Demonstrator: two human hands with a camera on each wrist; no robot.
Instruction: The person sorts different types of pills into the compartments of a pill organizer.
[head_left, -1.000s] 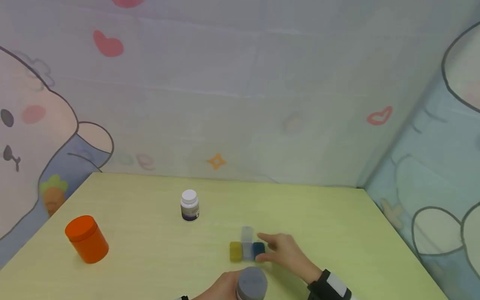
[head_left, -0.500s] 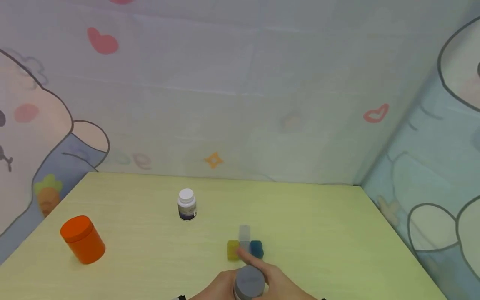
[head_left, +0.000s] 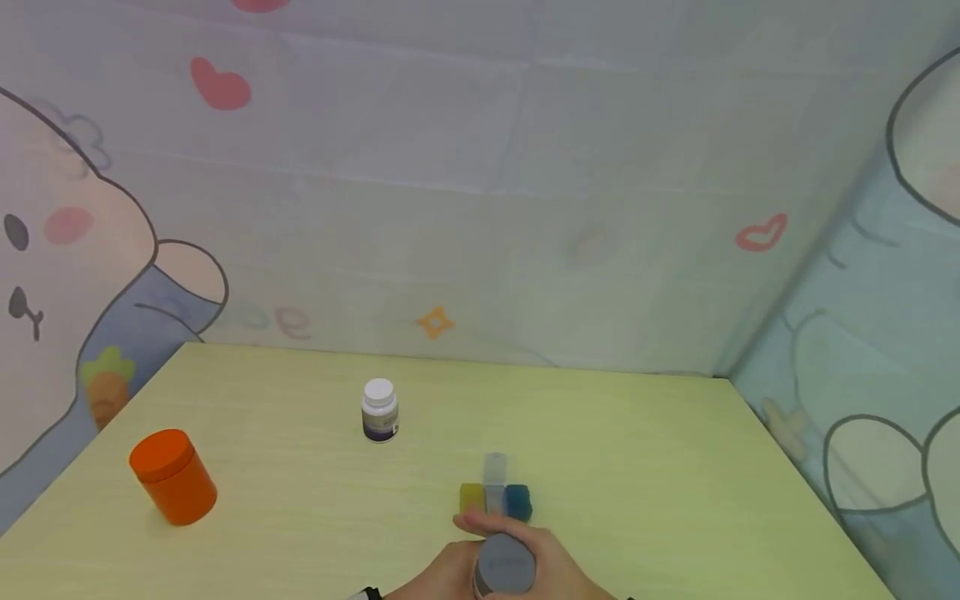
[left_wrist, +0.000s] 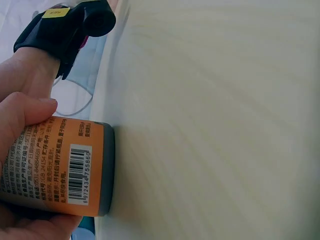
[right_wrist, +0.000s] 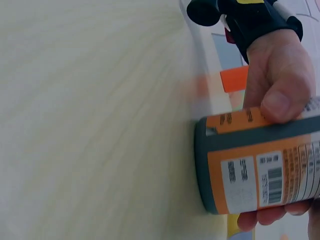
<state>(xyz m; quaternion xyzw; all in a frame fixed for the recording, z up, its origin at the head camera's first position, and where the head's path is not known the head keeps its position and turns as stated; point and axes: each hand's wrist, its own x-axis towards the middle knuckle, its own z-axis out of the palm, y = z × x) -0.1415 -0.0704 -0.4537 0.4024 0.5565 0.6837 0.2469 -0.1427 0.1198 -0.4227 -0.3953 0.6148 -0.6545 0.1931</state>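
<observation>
A cylindrical jar with a grey lid (head_left: 506,563) is held upright at the bottom of the head view. Its orange label, with a barcode (left_wrist: 79,175), shows in both wrist views. My left hand (head_left: 441,573) grips the jar's body, with the thumb (right_wrist: 276,104) laid along the label in the right wrist view. Curled around the lid's right side is my right hand (head_left: 553,567), its index finger reaching across the lid's far side. Just beyond the hands sit a yellow block (head_left: 472,495), a blue block (head_left: 518,502) and two pale blocks (head_left: 495,468).
A white bottle (head_left: 380,410) with a dark lower band stands farther back on the pale yellow table (head_left: 300,467). At the left is an orange lidded jar (head_left: 174,478). A printed cloth (head_left: 480,167) hangs behind the table's far edge.
My right hand has left its place beside the blue block and come in to the grey-lidded jar, closing around the lid. My left hand keeps its hold on that jar.
</observation>
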